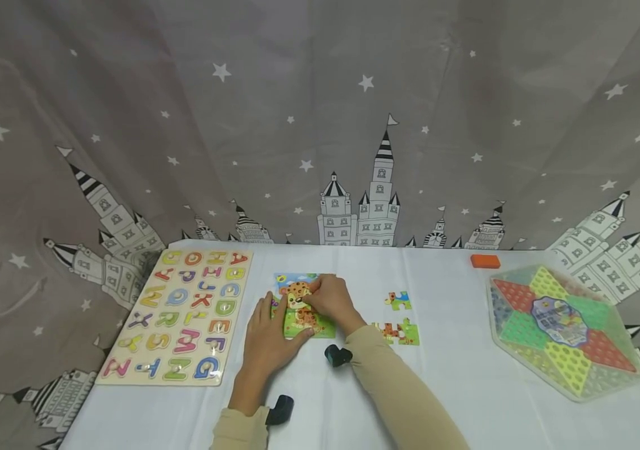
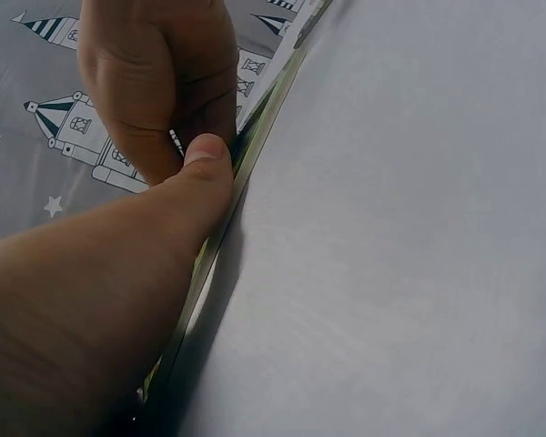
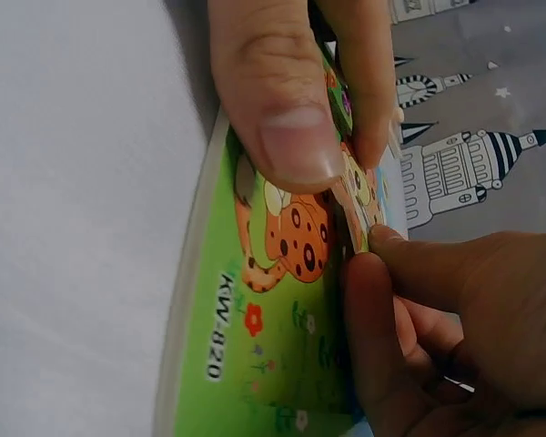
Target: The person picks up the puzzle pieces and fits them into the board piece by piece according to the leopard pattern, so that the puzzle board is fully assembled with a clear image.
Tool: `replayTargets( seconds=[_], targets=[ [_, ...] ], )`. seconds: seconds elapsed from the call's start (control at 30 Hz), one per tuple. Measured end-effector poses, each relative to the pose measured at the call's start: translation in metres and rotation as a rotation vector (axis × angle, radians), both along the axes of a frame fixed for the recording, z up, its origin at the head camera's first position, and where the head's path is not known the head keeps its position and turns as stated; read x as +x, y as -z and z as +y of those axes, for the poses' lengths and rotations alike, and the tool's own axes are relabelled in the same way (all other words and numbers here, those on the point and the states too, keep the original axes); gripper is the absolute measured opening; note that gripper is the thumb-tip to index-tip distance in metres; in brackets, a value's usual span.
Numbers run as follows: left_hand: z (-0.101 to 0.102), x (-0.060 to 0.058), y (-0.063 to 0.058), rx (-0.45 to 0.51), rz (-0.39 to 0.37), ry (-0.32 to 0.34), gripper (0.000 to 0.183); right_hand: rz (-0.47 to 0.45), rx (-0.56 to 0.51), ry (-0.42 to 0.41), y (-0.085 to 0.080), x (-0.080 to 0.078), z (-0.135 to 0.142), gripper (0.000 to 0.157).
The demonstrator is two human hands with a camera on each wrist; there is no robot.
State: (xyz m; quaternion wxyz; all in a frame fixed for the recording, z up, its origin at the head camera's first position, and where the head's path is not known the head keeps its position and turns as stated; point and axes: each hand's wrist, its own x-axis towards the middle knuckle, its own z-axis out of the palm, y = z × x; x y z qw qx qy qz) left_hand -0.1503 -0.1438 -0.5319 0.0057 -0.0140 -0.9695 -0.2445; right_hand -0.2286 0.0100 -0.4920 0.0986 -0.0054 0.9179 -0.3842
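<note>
A jigsaw puzzle board [image 1: 325,329] with a spotted cartoon animal on green ground lies on the white table in front of me. My left hand [image 1: 268,337] rests on its left side with fingers extended; its thumb [image 3: 296,150] lies at the near edge. Over the middle of the picture, my right hand [image 1: 332,301] pinches a small puzzle piece [image 3: 350,218] between thumb and forefinger. That piece stands tilted against the picture, partly hidden by the fingertips. To the right lie loose puzzle pieces [image 1: 399,300], printed orange, green and blue.
A wooden alphabet board [image 1: 196,312] with knobbed letters lies at the left. At the right is a hexagonal box [image 1: 564,334] with a coloured star pattern, with an orange block [image 1: 485,261] behind it. A grey castle-print curtain [image 1: 275,144] hangs along the table's back edge.
</note>
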Motion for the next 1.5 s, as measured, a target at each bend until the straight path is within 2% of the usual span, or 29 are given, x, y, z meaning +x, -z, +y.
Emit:
replayTargets(
  seconds=[0.2, 0.4, 0.8, 1.17, 1.33, 1.5],
  targets=[
    [0.001, 0.001, 0.0, 0.0, 0.031, 0.009, 0.096, 0.006, 0.055, 0.019, 0.0, 0.0, -0.001, 0.026],
    [0.001, 0.0, -0.002, -0.005, 0.022, 0.008, 0.096, 0.009, 0.059, 0.013, 0.0, -0.001, 0.0, 0.026],
    [0.001, -0.001, -0.002, -0.015, -0.013, 0.006, 0.098, 0.045, 0.087, -0.095, -0.002, 0.013, 0.012, 0.026],
    [-0.001, 0.0, -0.002, -0.012, -0.006, 0.002, 0.097, 0.062, 0.028, -0.08, -0.004, 0.02, 0.017, 0.023],
    [0.0, -0.001, -0.001, -0.005, -0.023, -0.006, 0.098, 0.072, -0.025, -0.05, -0.004, 0.019, 0.042, 0.024],
    [0.001, -0.001, 0.0, 0.001, -0.017, -0.011, 0.099, 0.102, -0.016, 0.039, -0.004, 0.013, 0.102, 0.03]
  ],
)
